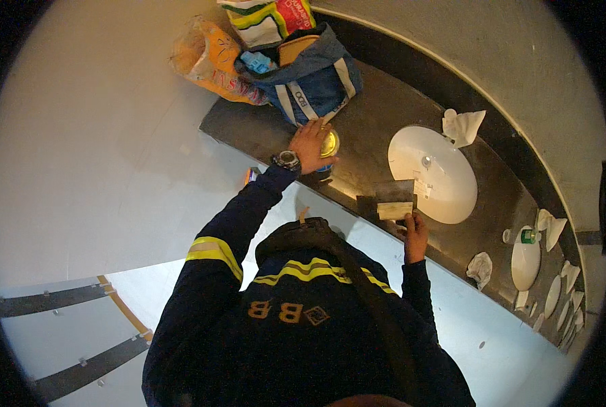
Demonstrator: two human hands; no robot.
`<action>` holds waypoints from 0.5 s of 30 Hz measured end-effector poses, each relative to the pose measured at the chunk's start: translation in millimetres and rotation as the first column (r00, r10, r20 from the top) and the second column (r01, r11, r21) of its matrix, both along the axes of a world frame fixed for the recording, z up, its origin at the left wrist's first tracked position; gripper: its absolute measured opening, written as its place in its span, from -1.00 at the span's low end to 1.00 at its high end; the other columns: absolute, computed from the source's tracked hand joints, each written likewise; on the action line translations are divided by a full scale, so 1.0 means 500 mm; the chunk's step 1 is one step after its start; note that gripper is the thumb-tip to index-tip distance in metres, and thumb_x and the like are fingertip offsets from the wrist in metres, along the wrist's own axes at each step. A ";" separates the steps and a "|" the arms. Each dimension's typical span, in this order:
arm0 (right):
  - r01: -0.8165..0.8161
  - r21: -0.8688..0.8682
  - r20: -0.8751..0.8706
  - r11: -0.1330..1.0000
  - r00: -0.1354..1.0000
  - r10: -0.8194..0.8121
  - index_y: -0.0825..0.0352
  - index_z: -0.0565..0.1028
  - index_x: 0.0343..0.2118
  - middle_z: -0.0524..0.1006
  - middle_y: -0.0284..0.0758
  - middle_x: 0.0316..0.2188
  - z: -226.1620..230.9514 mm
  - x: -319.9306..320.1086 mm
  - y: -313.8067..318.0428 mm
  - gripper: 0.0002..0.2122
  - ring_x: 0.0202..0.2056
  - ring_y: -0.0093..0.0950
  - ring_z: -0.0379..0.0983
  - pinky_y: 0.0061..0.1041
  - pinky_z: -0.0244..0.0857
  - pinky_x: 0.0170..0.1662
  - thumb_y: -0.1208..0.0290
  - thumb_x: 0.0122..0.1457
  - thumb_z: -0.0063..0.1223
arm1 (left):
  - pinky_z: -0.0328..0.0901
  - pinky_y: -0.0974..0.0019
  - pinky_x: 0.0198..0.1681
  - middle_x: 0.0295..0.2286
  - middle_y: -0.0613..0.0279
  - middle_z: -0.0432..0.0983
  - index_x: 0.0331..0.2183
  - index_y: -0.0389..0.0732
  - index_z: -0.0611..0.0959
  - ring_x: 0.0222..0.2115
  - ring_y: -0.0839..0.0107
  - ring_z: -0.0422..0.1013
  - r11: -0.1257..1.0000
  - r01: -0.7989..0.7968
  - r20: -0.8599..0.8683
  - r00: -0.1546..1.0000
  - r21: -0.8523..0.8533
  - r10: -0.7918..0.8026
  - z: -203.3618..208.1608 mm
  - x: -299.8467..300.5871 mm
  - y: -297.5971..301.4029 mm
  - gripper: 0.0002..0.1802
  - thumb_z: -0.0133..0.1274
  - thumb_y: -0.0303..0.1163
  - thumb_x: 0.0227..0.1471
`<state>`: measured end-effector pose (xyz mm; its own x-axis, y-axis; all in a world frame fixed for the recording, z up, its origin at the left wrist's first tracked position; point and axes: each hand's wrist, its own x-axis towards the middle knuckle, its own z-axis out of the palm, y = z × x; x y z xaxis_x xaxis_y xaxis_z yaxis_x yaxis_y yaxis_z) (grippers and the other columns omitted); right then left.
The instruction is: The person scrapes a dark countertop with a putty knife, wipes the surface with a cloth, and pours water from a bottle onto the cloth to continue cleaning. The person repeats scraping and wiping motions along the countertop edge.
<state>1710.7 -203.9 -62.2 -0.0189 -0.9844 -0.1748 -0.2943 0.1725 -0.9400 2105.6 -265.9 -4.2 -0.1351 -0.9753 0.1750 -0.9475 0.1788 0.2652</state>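
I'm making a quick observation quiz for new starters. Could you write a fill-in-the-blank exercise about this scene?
1. The wrist behind the left hand, which is at a round yellow-topped container, wears a ____.
2. The right hand holds a flat tool near a sink coloured ____.
3. The bag with pale straps is mainly coloured ____.

Missing words: watch; white; blue.

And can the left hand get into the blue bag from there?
Probably yes: the blue bag is open at the top, just beyond the left hand. Nothing seems to block it, but that hand is at a round yellow-topped container, so it would likely have to leave that first.
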 end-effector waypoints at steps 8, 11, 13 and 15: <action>-0.095 0.082 0.093 0.992 0.992 0.087 0.38 0.49 -0.16 0.58 -0.33 -0.33 0.025 -0.044 -0.050 -0.69 -0.30 -0.50 0.53 -0.49 0.38 -0.29 0.18 0.31 -0.02 | 0.14 -0.06 0.21 0.15 -0.27 0.19 0.18 -0.24 0.32 0.16 -0.18 0.18 0.996 0.055 0.124 0.991 -0.066 -0.047 0.002 0.004 -0.005 -0.22 0.00 0.10 0.12; -0.069 0.087 0.065 0.994 0.996 0.063 0.38 0.49 -0.15 0.58 -0.33 -0.34 0.042 -0.037 -0.077 -0.69 -0.29 -0.49 0.54 -0.49 0.38 -0.28 0.18 0.30 -0.02 | 0.18 -0.03 0.18 0.11 -0.27 0.25 0.18 -0.20 0.33 0.13 -0.15 0.23 0.997 0.060 0.102 0.993 -0.056 -0.054 0.001 0.003 -0.010 -0.26 -0.03 0.09 0.14; -0.067 0.092 0.039 0.994 0.997 0.063 0.38 0.49 -0.15 0.58 -0.33 -0.34 0.045 -0.022 -0.085 -0.68 -0.29 -0.49 0.54 -0.50 0.38 -0.29 0.17 0.30 -0.02 | 0.20 0.01 0.16 0.08 -0.24 0.31 0.16 -0.19 0.36 0.12 -0.11 0.26 0.999 0.035 0.024 0.999 0.013 -0.036 0.005 0.017 -0.013 -0.30 -0.05 0.08 0.15; -0.061 0.083 0.017 0.995 0.998 0.060 0.38 0.49 -0.14 0.58 -0.33 -0.33 0.045 -0.021 -0.092 -0.68 -0.29 -0.50 0.54 -0.50 0.38 -0.29 0.17 0.30 -0.02 | 0.22 0.06 0.15 0.04 -0.20 0.38 0.13 -0.20 0.40 0.11 -0.06 0.28 0.988 -0.004 -0.107 0.994 0.152 0.021 0.036 0.011 -0.028 -0.34 -0.07 0.06 0.17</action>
